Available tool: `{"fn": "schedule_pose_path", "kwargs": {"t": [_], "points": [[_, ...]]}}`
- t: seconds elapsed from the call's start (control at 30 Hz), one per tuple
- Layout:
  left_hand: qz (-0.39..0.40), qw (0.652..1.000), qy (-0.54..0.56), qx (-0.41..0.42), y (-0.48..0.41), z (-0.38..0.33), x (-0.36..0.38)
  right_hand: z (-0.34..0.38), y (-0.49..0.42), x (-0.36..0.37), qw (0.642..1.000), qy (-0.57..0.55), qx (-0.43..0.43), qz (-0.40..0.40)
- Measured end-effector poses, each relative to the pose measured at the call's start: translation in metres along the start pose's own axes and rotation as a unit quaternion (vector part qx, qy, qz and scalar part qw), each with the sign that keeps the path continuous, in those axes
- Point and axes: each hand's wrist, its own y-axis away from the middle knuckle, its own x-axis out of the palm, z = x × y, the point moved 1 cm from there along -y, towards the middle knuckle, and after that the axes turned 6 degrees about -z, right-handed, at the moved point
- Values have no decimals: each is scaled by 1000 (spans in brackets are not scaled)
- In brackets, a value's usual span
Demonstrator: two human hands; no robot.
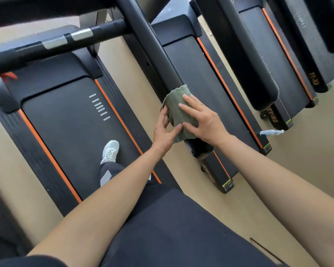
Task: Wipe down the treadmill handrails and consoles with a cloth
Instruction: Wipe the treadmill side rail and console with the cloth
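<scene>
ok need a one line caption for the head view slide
Left hand grips and right hand presses a green terry cloth around the end of a black padded treadmill handrail.

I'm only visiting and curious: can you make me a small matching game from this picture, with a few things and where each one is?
Things:
1. green cloth
2. white shoe
3. small white bottle

Places:
A. on the treadmill belt
B. lying on the beige floor
C. draped over the black handrail

Pairs: 1-C, 2-A, 3-B.
</scene>
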Motion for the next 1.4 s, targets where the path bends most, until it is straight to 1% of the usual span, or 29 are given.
{"fn": "schedule_pose_path", "kwargs": {"t": [0.23, 0.33, 0.53, 0.63, 0.7, 0.8, 0.93, 1.13, 1.27, 1.37, 1.4], "points": [[26, 998, -49, 13, 44, 33, 27, -2, 66, 2, 999, -8, 29, -40], [35, 998, -58, 0, 64, 49, 38, -3, 95, 5, 998, 1, 42, -48], [59, 997, -28, -47, 97, 64, 55, -7, 130, 10, 995, 14, 43, -92], [54, 996, -25, -71, 102, 62, 55, -9, 135, 10, 991, 2, 49, -126], [43, 996, -33, -65, 101, 56, 54, -9, 137, 9, 989, -3, 56, -137], [22, 998, -43, -45, 94, 40, 52, -6, 131, 5, 991, -3, 65, -117], [-3, 998, -22, -60, 71, 18, 45, -1, 103, -5, 992, -29, 96, -71], [-35, 996, -21, -81, 26, -24, 31, 11, 53, -2, 988, -47, 133, -63], [-60, 994, -36, -80, -4, -51, 17, 14, 15, -3, 984, -63, 152, -72], [-72, 994, -41, -73, -25, -65, 3, 14, -13, -4, 976, -72, 162, -130], [-80, 993, -58, -68, -32, -68, -3, 15, -22, -5, 972, -74, 167, -147]]}}
